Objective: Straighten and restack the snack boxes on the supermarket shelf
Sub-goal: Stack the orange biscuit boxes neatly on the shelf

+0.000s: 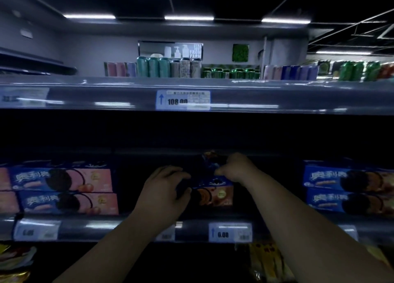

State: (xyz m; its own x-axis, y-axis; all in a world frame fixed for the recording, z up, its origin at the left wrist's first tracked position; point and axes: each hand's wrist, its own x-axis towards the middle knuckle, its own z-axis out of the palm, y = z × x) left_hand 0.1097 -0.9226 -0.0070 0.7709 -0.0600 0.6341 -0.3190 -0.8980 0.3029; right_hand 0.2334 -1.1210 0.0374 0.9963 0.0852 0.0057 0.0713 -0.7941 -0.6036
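A blue snack box (215,192) with a dark cookie picture lies flat in the middle of the dim shelf (128,227). My left hand (164,188) grips its left end, fingers curled over the front. My right hand (236,167) holds a second box (211,161), tilted up on end above the first one. Two stacked blue-and-pink boxes (64,191) stand at the left. Two more stacked blue boxes (349,191) stand at the right.
Price tags (230,232) run along the shelf's front rail. The upper shelf (128,97) carries rows of drink cans (168,67). Below, yellow snack packets (266,261) hang on the right and more bags (15,261) sit at the lower left.
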